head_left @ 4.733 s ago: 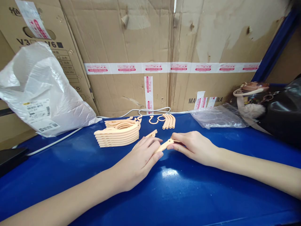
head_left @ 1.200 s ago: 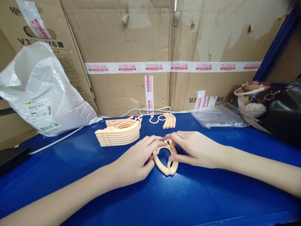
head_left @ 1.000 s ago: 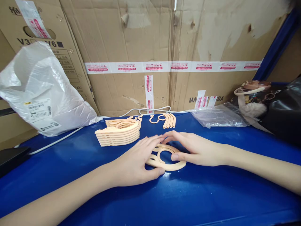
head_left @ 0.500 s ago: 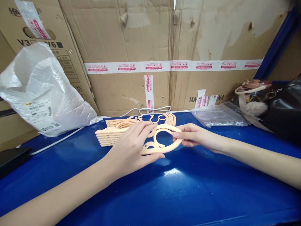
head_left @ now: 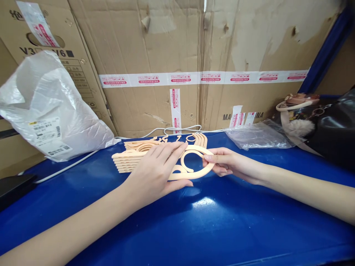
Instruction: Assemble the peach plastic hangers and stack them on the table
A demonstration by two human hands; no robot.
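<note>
Between my hands is a cream plastic folding hanger (head_left: 203,172), folded into an oval with its curved hook inside. My left hand (head_left: 158,166) is wrapped over its left part, fingers on top and thumb along the lower edge, hiding that end. The thumb and fingers of my right hand (head_left: 224,161) pinch the oval's right end. Just left of and partly behind my left hand lies a neat stack of similar folded hangers (head_left: 124,163). More cream hangers (head_left: 201,139) lie behind, their hooks pointing toward the back.
Cardboard boxes (head_left: 149,107) stand behind the blue table (head_left: 222,229). A white plastic parcel bag (head_left: 52,111) leans at the left, above a dark flat object (head_left: 16,186). A white cable (head_left: 69,170) crosses the table. Clear plastic (head_left: 257,136) and a black bag (head_left: 330,129) lie at the right.
My left fingers have slid slightly right over the hanger, covering more of its inner part. My right hand keeps its pinch at the right end, nearly still.
</note>
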